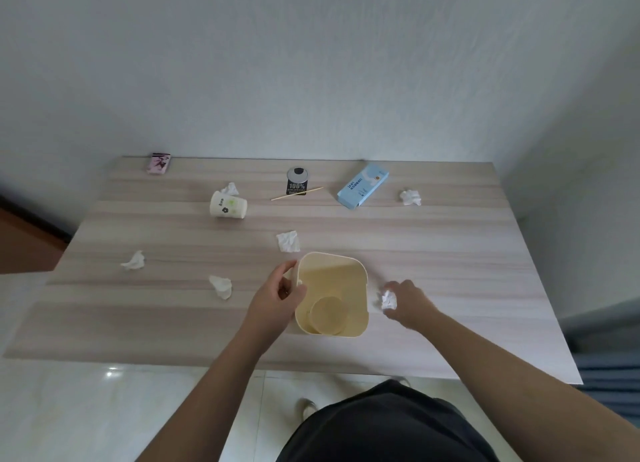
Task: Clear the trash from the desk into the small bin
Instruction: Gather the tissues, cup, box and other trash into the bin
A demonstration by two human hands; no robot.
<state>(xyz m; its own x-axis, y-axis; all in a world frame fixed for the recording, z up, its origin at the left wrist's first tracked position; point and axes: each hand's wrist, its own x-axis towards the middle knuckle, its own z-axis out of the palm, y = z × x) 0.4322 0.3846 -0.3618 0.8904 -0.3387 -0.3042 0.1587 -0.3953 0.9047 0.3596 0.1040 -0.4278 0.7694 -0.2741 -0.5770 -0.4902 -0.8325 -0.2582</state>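
A small cream bin (360, 271) stands on the wooden desk (450, 253) near its front edge; a round cream piece lies at its bottom. My left hand (277, 297) grips the bin's left rim. To the right of the bin, my right hand (408, 300) is closed on a crumpled white tissue (388, 300). Other tissue balls lie at the middle (288, 241), front left (221, 286), far left (133, 261), back right (410, 197) and behind a tipped paper cup (228, 204). A wooden stick (296, 194) rests across a black tag (297, 181).
A light blue carton (362, 186) lies at the back right of the desk. A pink packet (158, 163) sits at the back left corner by the wall. Pale floor tiles show below the desk's front edge.
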